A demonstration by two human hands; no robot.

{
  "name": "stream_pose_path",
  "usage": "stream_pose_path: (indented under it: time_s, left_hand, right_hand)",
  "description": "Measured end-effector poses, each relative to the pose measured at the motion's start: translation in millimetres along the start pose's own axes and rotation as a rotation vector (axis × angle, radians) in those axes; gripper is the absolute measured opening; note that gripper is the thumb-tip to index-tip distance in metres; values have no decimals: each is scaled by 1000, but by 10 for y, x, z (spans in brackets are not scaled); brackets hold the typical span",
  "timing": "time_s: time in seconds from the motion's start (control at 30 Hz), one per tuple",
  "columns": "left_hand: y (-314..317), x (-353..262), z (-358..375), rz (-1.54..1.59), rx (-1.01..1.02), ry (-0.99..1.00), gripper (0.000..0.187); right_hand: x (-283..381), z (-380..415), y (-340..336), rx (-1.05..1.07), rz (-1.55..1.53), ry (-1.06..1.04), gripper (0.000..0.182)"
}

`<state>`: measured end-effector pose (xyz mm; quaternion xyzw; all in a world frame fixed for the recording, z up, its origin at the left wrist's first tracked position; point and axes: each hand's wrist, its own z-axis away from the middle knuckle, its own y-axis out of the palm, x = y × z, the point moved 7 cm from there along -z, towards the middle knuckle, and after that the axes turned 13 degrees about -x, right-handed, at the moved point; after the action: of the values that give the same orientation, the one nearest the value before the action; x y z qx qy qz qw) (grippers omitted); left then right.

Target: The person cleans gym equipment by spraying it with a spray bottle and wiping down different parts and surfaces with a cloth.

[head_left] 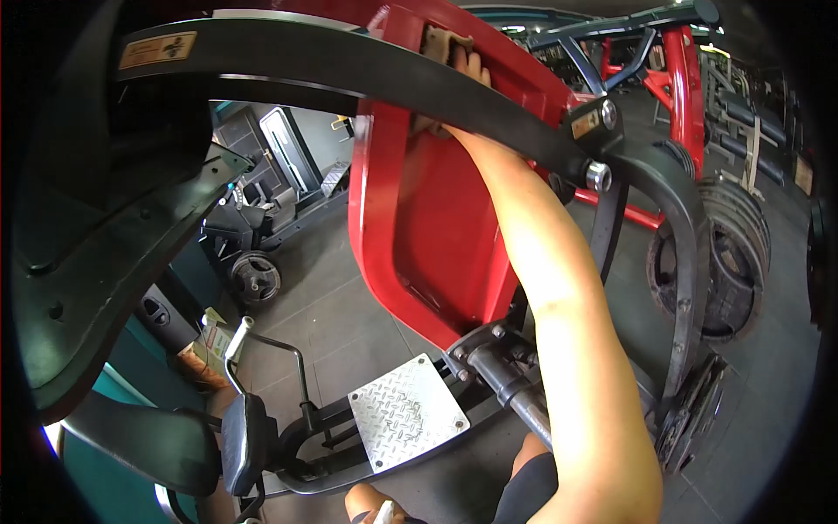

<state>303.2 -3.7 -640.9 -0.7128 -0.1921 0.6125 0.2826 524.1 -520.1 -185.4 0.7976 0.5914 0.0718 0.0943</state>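
An arm reaches up from the bottom right, behind the black curved bar (349,65), to a red panel (449,227) of a gym machine. At its end my right hand (471,65) presses a brown cloth (443,44) against the panel's upper part; the bar hides part of the hand and cloth. Low in the view, at the bottom edge, my left hand (377,510) is partly visible near my knee, with a small whitish thing (385,513) at its fingers, too little shown to name.
A diamond-plate footplate (408,412) lies below the panel. Black padded seat parts (144,439) are at lower left. Weight plates (720,262) hang at right beside a curved black frame (685,227). Another machine's red post (685,96) stands behind.
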Motion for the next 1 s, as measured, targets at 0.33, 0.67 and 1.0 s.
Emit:
stream_pose_path:
  time_s: [0.33, 0.67, 1.0]
  left_hand:
    - [-116, 220, 272, 10, -30, -13, 44]
    - [-66, 7, 278, 72, 76, -42, 42]
    - [-21, -117, 273, -32, 110, -106, 30]
  right_hand:
    - [-894, 840, 167, -124, 137, 195, 35]
    - [430, 2536, -497, 358, -289, 219, 57]
    - [320, 910, 115, 13, -403, 314, 27]
